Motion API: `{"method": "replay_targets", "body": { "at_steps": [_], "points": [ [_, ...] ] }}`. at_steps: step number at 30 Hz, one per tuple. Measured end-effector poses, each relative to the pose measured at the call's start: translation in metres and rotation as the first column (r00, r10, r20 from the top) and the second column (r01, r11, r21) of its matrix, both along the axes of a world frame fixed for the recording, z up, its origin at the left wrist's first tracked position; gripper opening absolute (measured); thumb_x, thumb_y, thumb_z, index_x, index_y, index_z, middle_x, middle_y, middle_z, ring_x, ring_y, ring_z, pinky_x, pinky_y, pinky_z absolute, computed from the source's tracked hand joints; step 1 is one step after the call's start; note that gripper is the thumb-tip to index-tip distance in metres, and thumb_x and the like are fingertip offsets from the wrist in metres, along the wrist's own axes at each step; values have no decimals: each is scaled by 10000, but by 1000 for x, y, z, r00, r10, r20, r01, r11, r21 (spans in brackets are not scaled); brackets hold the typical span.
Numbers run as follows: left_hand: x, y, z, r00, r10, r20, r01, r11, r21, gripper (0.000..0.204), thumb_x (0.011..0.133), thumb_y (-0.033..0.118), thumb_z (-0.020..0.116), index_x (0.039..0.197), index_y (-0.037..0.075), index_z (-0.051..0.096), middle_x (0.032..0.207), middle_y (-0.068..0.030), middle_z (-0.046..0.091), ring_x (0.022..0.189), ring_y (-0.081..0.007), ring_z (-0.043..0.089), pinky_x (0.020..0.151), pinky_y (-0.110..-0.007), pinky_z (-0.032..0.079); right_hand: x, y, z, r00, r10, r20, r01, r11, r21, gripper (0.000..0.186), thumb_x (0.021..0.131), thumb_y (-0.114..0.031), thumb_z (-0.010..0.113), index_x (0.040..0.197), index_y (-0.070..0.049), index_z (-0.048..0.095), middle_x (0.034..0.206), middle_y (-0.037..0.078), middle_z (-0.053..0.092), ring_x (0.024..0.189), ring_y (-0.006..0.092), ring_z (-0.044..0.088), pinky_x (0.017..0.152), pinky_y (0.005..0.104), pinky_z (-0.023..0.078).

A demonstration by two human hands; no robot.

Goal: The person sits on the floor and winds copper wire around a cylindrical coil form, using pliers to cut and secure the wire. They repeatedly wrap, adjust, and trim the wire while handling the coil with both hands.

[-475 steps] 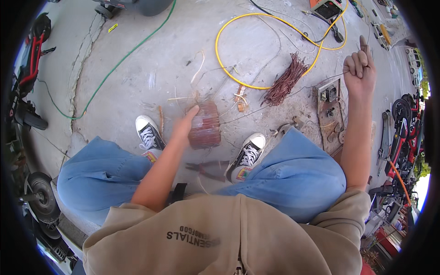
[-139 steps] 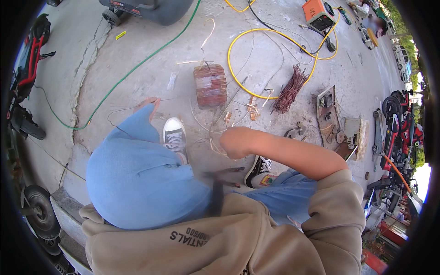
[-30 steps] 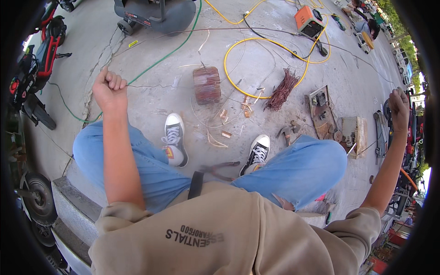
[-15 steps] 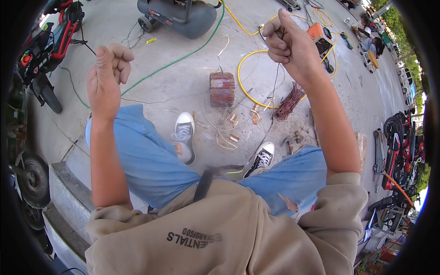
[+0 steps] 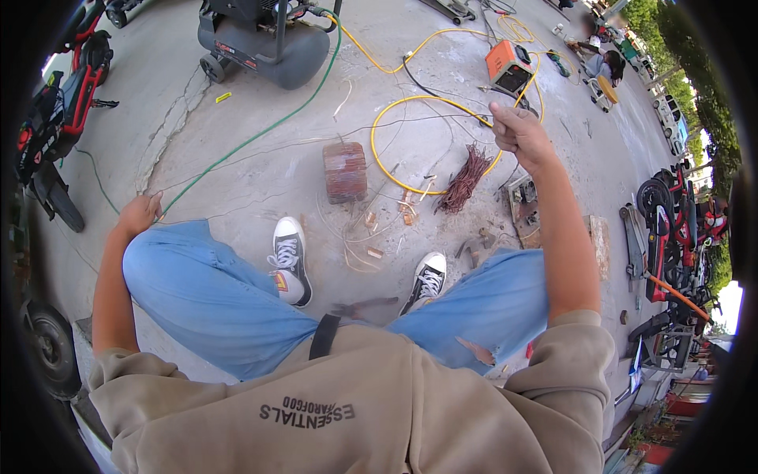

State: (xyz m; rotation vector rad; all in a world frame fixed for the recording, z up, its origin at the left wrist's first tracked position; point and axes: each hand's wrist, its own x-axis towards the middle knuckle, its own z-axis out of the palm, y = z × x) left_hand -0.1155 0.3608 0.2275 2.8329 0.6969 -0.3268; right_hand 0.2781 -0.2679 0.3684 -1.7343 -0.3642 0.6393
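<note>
A thin dark wire (image 5: 379, 126) stretches across in front of me between my two hands. Beside my left knee, my left hand (image 5: 140, 214) is closed on one end of it, seen from the back. Raised at the right, my right hand (image 5: 523, 141) pinches the other end between thumb and curled fingers. Below the wire stands a block of stacked reddish-brown strips (image 5: 345, 175) on the concrete. Right of the block lies a bundle of reddish wire (image 5: 464, 182).
A dark air compressor (image 5: 264, 51) stands at the far left of centre, with a green hose (image 5: 272, 121). A yellow hose (image 5: 374, 142) loops near an orange machine (image 5: 508, 66). Copper-coloured scraps (image 5: 407, 212) lie by my shoes. Scooters (image 5: 55, 150) stand left; a person (image 5: 604, 67) sits far right.
My left hand has moved down and outward to my knee; my right hand has come down slightly. The wire now shows drawn out between them. The view has shifted rightward.
</note>
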Motion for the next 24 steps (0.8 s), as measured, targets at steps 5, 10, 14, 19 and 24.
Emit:
{"method": "replay_targets", "body": {
  "at_steps": [5,10,14,19,24],
  "points": [
    [25,-25,45,981,5,-192,-84,909,-408,482,847,308,684,1184,-15,564,831,-138,669,845,-280,650,807,-386,493,5,-5,-15,976,-73,-207,111,978,179,397,949,-334,619,648,-137,453,562,-83,288,486,52,250,453,232,226],
    [89,-121,137,937,-216,274,238,970,-48,976,681,226,808,1480,46,278,1412,-186,437,1304,-312,444,1107,-392,333,3,6,-27,939,-204,-278,274,931,242,348,933,-245,620,657,-142,434,559,-74,298,469,55,260,438,231,234],
    [181,-300,194,575,-523,629,365,852,375,684,839,296,683,1409,39,407,1340,-189,486,1249,-378,449,1062,-410,357,-18,16,-26,932,-256,-255,320,912,257,322,896,-183,630,647,-144,429,548,-72,316,459,53,272,429,232,232],
    [249,-412,131,513,-441,737,549,828,113,619,939,453,557,1315,-29,466,1236,-217,553,1143,-378,524,975,-433,422,-59,47,-9,914,-150,-376,330,815,476,277,855,-129,648,648,-129,464,539,-47,367,434,65,256,410,247,232],
    [245,-493,73,711,-7,704,594,542,-595,520,984,408,508,1248,-40,487,1007,-181,627,881,-243,608,790,-368,492,-67,33,-9,820,-239,-520,537,639,551,358,816,-119,595,568,-168,340,487,-42,284,440,97,259,436,267,246]
  ]
}}
